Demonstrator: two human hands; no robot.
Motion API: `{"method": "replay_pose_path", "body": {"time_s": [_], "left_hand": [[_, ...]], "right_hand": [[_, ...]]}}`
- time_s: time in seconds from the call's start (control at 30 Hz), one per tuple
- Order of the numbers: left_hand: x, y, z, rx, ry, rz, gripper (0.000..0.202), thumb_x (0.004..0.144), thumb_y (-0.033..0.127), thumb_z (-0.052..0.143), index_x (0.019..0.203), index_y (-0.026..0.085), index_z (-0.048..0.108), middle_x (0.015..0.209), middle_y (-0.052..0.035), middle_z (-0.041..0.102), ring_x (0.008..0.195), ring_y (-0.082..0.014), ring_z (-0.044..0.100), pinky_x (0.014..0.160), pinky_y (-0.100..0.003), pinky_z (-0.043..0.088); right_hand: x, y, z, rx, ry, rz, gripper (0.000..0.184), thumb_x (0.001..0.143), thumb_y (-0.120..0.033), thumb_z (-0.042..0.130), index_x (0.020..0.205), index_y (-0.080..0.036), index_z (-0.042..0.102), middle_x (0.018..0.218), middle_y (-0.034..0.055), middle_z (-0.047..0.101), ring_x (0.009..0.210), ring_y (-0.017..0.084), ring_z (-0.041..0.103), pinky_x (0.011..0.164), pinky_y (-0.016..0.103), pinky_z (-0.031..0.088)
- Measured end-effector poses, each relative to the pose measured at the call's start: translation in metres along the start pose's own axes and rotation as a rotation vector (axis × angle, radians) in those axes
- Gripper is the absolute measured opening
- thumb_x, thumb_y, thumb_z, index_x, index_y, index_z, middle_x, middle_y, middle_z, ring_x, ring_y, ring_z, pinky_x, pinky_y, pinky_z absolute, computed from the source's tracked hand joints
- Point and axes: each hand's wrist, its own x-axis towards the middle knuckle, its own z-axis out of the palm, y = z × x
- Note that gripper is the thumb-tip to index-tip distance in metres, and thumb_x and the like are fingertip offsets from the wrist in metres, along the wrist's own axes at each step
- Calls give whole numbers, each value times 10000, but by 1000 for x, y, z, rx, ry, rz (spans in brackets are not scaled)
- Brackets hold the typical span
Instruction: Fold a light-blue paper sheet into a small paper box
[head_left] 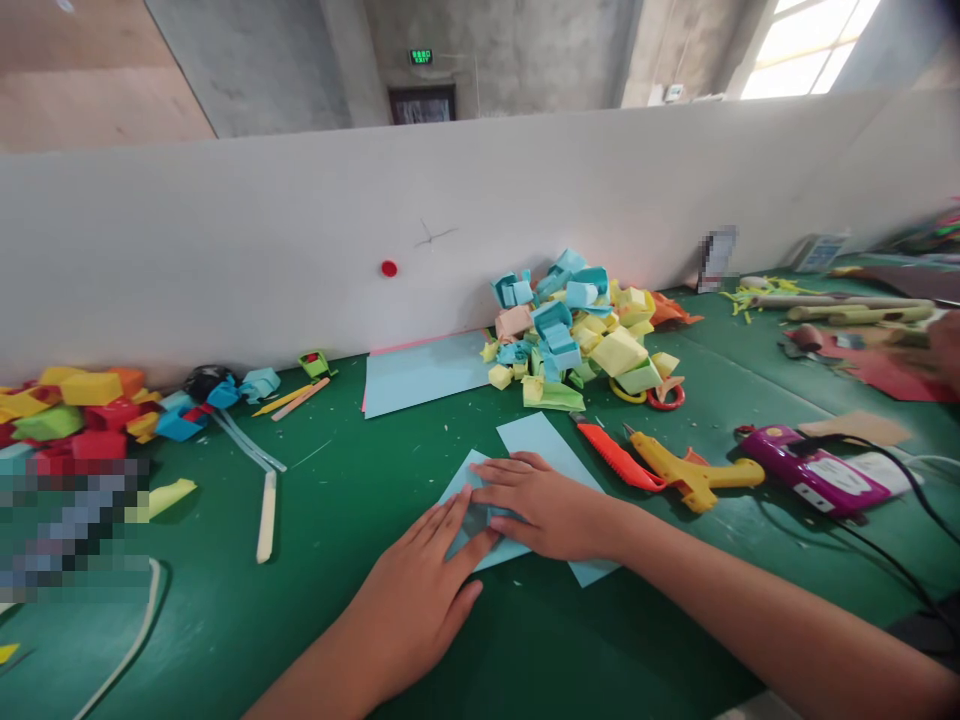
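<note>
A light blue paper sheet point(544, 445) lies on the green table point(315, 520), partly folded over at its near left corner. My left hand point(420, 590) lies flat on that folded part, fingers stretched out and together. My right hand point(544, 505) rests across the sheet from the right, fingers flat and pressing the paper beside the left fingertips. Neither hand grips anything.
An orange utility knife point(619, 457), a yellow glue gun point(694, 470) and a purple glue gun point(806, 475) with a black cord lie to the right. A pile of folded blue and yellow paper pieces point(581, 335) sits behind, more blue sheets point(424, 372) beside it, coloured paper blocks point(82, 410) at left. A white partition point(300, 230) runs along the back.
</note>
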Motion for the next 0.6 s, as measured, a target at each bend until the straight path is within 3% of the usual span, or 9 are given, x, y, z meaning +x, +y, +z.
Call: {"method": "replay_pose_path", "body": {"time_s": [0.4, 0.6], "left_hand": [[-4, -2, 7, -23, -21, -10, 565, 1034, 299, 462, 1579, 321, 313, 1650, -75, 306, 1498, -294, 332, 1182, -495, 393], [-4, 0, 4, -25, -51, -18, 516, 1047, 329, 439, 1556, 284, 368, 1650, -97, 296, 1506, -301, 309, 1188, -509, 378]], "right_hand": [[0, 1, 1, -3, -4, 5, 475, 1049, -420, 395, 1463, -224, 520, 1620, 127, 372, 1499, 274, 324, 1214, 530, 206], [0, 0, 0, 24, -15, 8, 536, 1043, -497, 396, 1487, -214, 493, 1629, 139, 343, 1512, 275, 298, 1222, 522, 189]]}}
